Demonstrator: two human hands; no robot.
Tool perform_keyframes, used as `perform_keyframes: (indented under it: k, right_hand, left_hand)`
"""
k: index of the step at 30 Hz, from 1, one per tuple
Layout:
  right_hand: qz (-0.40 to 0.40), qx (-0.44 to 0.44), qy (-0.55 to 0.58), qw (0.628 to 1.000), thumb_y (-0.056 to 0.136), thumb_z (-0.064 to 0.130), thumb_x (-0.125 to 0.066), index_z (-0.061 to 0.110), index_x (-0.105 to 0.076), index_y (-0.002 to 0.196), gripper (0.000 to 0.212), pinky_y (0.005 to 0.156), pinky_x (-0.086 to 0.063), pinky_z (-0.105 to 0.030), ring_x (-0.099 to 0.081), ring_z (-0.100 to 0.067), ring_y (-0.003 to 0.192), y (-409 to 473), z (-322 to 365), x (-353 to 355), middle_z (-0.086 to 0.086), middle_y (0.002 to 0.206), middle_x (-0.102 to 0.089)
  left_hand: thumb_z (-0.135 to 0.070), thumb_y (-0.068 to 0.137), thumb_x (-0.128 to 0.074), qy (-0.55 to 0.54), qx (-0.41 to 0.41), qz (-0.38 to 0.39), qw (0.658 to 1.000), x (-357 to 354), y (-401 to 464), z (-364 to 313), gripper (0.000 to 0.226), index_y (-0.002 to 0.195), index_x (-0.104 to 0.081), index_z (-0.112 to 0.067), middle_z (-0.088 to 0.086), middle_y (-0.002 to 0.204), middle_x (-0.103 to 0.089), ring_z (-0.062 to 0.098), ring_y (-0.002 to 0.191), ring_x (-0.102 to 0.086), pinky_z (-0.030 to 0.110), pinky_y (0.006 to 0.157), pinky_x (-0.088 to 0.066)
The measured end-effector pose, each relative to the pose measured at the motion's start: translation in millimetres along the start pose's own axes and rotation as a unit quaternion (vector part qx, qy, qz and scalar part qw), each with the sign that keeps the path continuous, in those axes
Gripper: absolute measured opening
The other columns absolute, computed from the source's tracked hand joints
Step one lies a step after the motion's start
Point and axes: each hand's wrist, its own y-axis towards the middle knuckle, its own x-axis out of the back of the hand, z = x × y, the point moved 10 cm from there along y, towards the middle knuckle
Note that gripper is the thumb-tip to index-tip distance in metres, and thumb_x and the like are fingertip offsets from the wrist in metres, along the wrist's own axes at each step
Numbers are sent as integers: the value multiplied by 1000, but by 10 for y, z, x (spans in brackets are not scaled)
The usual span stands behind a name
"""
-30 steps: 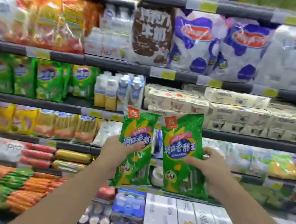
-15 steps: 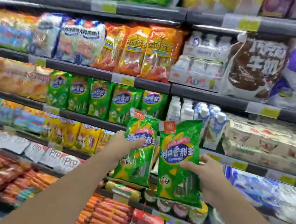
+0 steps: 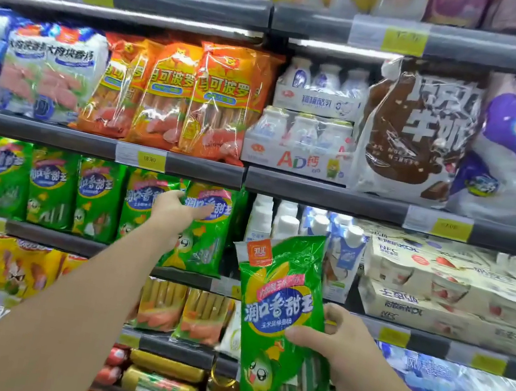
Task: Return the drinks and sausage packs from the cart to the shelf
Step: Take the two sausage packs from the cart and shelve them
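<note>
My left hand [image 3: 176,212] reaches to the green row on the middle shelf [image 3: 50,238] and grips a green corn sausage pack [image 3: 205,241] by its upper part. That pack stands upright at the right end of a row of identical green packs [image 3: 97,200]. My right hand [image 3: 340,342] holds a second green sausage pack [image 3: 281,314] by its right edge, upright, lower down and in front of the shelves. The cart and the drinks are out of view.
Orange sausage packs [image 3: 224,102] fill the shelf above. White drink bottles [image 3: 282,226] and cream yoghurt cartons [image 3: 439,278] stand right of the green row. Yellow sausage packs [image 3: 161,305] hang on the shelf below, with red and yellow sausage rolls [image 3: 165,366] further down.
My left hand has stretched forward and up with its pack to the green row on the shelf. My right hand has stayed low with the other pack. The view has shifted left and closer.
</note>
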Motion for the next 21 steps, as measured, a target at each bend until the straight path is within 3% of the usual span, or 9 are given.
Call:
perform_keyframes:
  k: [3, 8, 10, 13, 15, 17, 18, 20, 21]
  right_hand:
    - [17, 0, 3, 1000, 56, 9, -94, 6, -64, 107, 59, 74, -61, -42, -75, -30, 90, 92, 9, -19, -13, 101, -76]
    - [5, -5, 10, 1000, 36, 29, -101, 13, -66, 110, 83, 92, -56, -50, -64, -33, 113, 237, -22, -146, -12, 114, -71]
    - [0, -2, 11, 1000, 44, 26, -100, 13, -63, 112, 78, 90, -54, -45, -62, -28, 113, 296, -7, -234, -10, 113, -70]
    - [-1, -8, 17, 1000, 63, 7, -91, 6, -61, 108, 54, 82, -58, -43, -70, -31, 95, 360, -4, -404, -16, 105, -72]
    - [-11, -13, 24, 1000, 60, 8, -93, 3, -62, 111, 60, 87, -58, -51, -72, -37, 97, 415, -24, -511, -21, 110, -72]
    - [-23, -18, 38, 999, 63, 7, -91, 3, -62, 111, 57, 87, -58, -53, -72, -37, 96, 466, -51, -618, -21, 109, -72]
    - [-27, -20, 41, 999, 66, 6, -88, 2, -61, 111, 52, 87, -58, -53, -73, -37, 96, 480, -42, -690, -20, 108, -73]
    - [-36, -18, 46, 998, 72, 5, -84, 3, -61, 110, 45, 89, -57, -54, -73, -35, 96, 536, -6, -844, -18, 105, -74]
    - [-42, -13, 46, 998, 74, 5, -82, 3, -60, 110, 42, 90, -56, -53, -73, -35, 96, 569, 29, -926, -18, 104, -75]
  left_hand:
    - [-25, 75, -84, 18, -12, -37, 999, -15, 192, 62, 90, 150, -35, -12, 12, 151, -42, 35, 134, -43, 52, 106, -37]
    - [-29, 82, -78, 104, -71, -51, 991, -25, 441, 54, 84, 150, -35, -6, 15, 153, -40, 35, 139, -38, 52, 110, -37]
    - [-27, 85, -75, 155, -115, -61, 979, -53, 445, -2, 79, 148, -36, -2, 18, 150, -43, 35, 139, -39, 50, 112, -36]
    - [-18, 83, -76, 281, -214, -91, 931, -97, 327, -94, 71, 140, -40, 4, 22, 138, -51, 36, 131, -46, 40, 106, -40]
    - [-19, 82, -77, 419, -307, -91, 850, -199, 196, -165, 75, 138, -33, 2, 21, 135, -47, 36, 127, -45, 41, 107, -39]
    - [-18, 69, -86, 512, -352, -70, 780, -250, 175, -85, 80, 131, -37, -4, 19, 123, -50, 34, 113, -50, 42, 95, -48]
    - [-14, 60, -91, 528, -359, -57, 768, -254, 190, -7, 78, 123, -46, -5, 17, 114, -54, 32, 101, -57, 39, 81, -54]
    - [-1, 47, -93, 514, -361, -31, 778, -223, 193, 90, 61, 98, -59, -6, 13, 93, -62, 27, 76, -65, 32, 50, -55]
    - [6, 48, -90, 506, -349, -11, 789, -221, 183, 88, 51, 89, -61, -6, 12, 89, -63, 26, 71, -66, 30, 46, -53]
